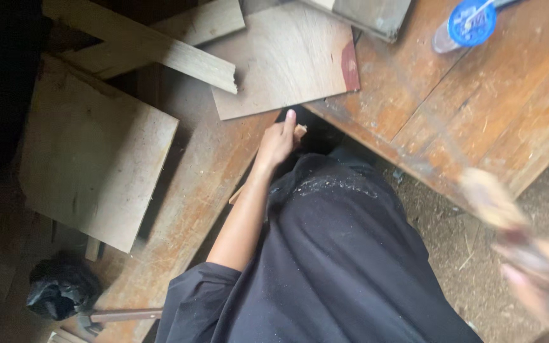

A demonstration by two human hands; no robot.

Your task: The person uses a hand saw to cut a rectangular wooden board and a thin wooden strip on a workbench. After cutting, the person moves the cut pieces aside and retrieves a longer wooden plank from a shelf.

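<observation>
While the left hand (279, 141) curls closed around a small wood piece (300, 131) at the workbench (478, 108) edge, right hand (541, 270) blurred, grip unclear, round blue-lidded container (468, 24) near far edge, plywood boards (90, 149) left, black bag (61, 286), sawdust floor (459, 254).

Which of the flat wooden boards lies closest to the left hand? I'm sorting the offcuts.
The plywood sheet with the reddish edge, just above the left hand. The big pale board lies farther off to the side.
</observation>
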